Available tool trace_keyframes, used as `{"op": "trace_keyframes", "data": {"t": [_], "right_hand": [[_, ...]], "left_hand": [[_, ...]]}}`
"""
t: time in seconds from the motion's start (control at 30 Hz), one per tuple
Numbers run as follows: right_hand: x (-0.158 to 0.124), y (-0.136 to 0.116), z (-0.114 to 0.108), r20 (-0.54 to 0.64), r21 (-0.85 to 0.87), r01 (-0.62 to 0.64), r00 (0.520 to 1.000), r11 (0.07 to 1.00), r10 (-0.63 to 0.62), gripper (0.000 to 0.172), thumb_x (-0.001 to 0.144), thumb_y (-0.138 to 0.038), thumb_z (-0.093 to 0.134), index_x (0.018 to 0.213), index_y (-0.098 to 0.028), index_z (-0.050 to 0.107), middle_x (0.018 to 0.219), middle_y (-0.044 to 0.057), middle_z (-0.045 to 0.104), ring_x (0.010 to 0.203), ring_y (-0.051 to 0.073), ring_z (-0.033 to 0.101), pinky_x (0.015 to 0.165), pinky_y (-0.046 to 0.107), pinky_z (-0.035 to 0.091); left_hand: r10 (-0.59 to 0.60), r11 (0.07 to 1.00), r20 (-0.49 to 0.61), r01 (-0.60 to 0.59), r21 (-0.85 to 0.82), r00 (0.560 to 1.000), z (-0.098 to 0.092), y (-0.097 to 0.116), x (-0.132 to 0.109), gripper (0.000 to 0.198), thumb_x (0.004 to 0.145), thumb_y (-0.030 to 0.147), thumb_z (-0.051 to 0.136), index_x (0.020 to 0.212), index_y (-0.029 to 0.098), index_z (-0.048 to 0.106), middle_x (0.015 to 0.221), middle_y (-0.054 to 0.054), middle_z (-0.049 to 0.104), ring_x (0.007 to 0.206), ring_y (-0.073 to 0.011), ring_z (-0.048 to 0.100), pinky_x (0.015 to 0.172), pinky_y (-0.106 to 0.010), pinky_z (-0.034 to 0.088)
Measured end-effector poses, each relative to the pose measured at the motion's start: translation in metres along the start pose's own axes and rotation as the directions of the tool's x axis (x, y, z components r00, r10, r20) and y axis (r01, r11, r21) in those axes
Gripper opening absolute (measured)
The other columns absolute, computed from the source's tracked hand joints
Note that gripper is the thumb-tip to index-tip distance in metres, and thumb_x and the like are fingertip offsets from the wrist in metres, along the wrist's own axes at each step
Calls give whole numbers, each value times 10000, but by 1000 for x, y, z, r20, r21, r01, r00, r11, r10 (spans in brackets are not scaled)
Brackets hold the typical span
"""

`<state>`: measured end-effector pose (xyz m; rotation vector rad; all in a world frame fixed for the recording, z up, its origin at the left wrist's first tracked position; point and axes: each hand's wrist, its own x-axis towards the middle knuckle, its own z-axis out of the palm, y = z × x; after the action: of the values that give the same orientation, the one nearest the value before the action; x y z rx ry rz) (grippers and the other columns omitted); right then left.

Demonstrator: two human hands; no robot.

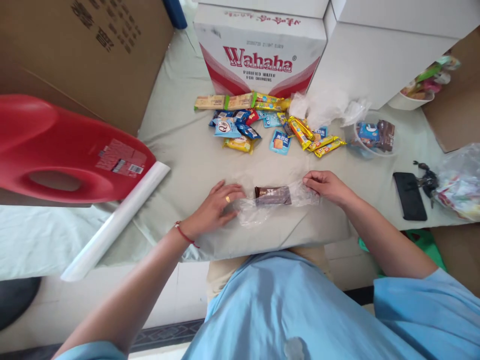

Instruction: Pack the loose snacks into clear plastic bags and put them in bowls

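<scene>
A brown-wrapped snack bar [273,195] lies on a sheet of clear plastic film [255,214] near the table's front edge. My left hand [219,205] rests at the film's left end, fingers spread and touching its edge. At the other end, my right hand [325,186] pinches the film between thumb and fingers. The film is crumpled on both sides of the bar. Whether it passes over the bar is hard to make out.
Several wrapped snacks [240,127] lie behind my hands. A Wahaha box [262,55] stands at the back. On the left are a red jug [75,145] and a white roll [116,220]. A clear tub [371,137] and black phone [410,196] are right.
</scene>
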<state>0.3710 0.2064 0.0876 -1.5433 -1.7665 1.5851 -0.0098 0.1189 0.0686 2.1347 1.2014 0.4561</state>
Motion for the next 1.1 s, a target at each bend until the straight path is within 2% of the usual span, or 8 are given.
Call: {"op": "trace_keyframes", "data": {"t": [0.17,0.3,0.47,0.6,0.67,0.83,1.0,1.1], "right_hand": [[1,2,-2,26,23,-80,997,997,79,412,798,-606,698,827,-197,659,609,-50,544,483,92,377,468,235,296],[6,2,-8,4,-148,-27,1000,989,28,386,870,-579,609,787,-204,645,593,-42,531,507,113,402,506,248,318],[19,-18,-20,-121,-734,0,984,679,-131,250,923,-365,556,877,-192,731,820,68,699,717,198,584,631,295,353],[48,-44,-13,-31,-781,164,953,602,-300,296,980,-334,525,1037,-157,756,1013,129,734,884,248,654,766,330,446],[66,-53,0,61,-764,275,931,583,-359,320,985,-315,542,1161,-135,739,1142,160,725,1012,278,662,878,358,477],[101,-60,42,117,-800,306,924,516,-365,590,943,-329,665,1473,-91,561,1453,234,601,1296,348,563,1037,423,450],[114,-63,52,141,-756,226,973,614,-185,302,951,-294,631,1189,-124,705,980,109,734,929,255,645,824,338,452],[112,-68,44,222,-724,372,923,581,-315,173,927,-276,621,998,-155,723,1009,104,700,1011,256,609,922,359,414]], "left_hand": [[-148,987,-263,126,-102,953,14,-1,10,356,1017,449,466,759,250,609,921,-43,762,1148,-222,694,1226,-489,391],[-297,952,-465,299,-72,834,22,-5,22,383,978,431,499,643,250,538,802,-64,695,1136,-276,650,1092,-499,486],[-397,855,-670,517,-23,628,27,-12,18,154,878,359,632,884,211,674,1077,-124,634,1165,-329,578,1083,-553,453],[-333,844,-796,536,-12,506,20,16,5,162,927,254,566,1020,203,688,1119,-140,600,1172,-336,557,1100,-582,406],[-250,878,-773,473,73,584,20,41,6,208,962,215,510,1028,231,707,1085,-117,648,1124,-313,587,1069,-560,413],[-78,941,-357,187,283,931,38,83,35,360,1011,244,482,1284,303,710,1262,-78,748,1090,-282,626,922,-489,450],[-110,922,-242,190,336,964,56,76,58,355,1036,242,462,1273,245,727,1304,-82,756,1033,-283,636,842,-472,477],[-106,907,-271,205,368,957,61,74,56,346,1046,239,463,1260,234,736,1310,-73,759,1000,-265,659,822,-447,488]]}}
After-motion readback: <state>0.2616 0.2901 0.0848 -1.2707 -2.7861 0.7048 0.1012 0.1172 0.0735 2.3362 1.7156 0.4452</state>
